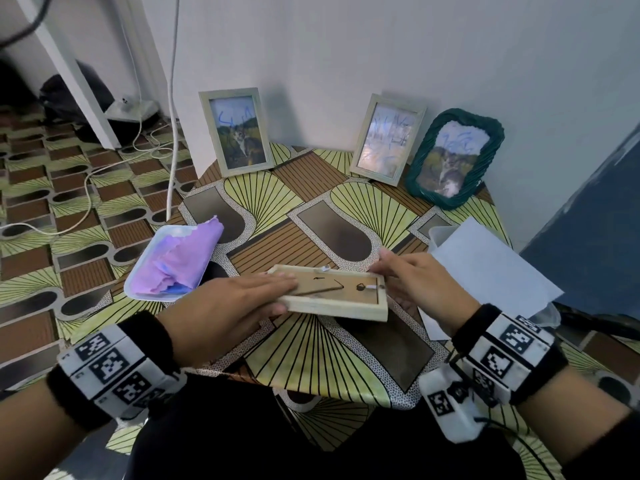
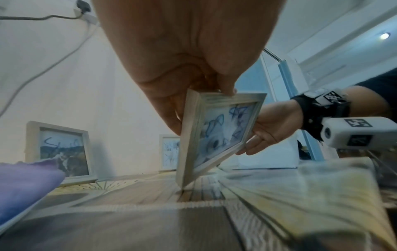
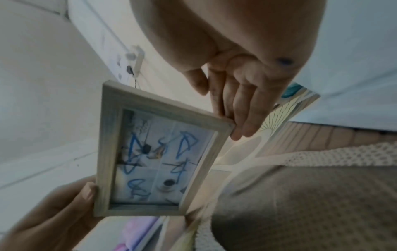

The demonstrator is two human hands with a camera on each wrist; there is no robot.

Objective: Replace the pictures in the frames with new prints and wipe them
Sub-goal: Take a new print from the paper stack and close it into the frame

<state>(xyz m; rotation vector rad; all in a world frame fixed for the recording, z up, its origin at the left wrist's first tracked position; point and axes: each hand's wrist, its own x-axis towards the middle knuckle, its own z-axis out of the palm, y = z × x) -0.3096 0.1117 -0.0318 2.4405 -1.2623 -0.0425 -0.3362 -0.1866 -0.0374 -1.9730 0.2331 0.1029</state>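
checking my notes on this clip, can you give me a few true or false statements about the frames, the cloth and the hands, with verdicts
1. Both hands hold one wooden frame with its back facing up. True: the left hand is on its left end, the right hand at its right end.
2. Three other frames stand along the wall. True: two pale frames and a green frame.
3. The held frame is empty. False: the wrist views show a picture scribbled over in blue.
4. The purple cloth is in the right hand. False: it lies in a white tray to the left.
5. The green frame lies flat. False: it stands upright against the wall.
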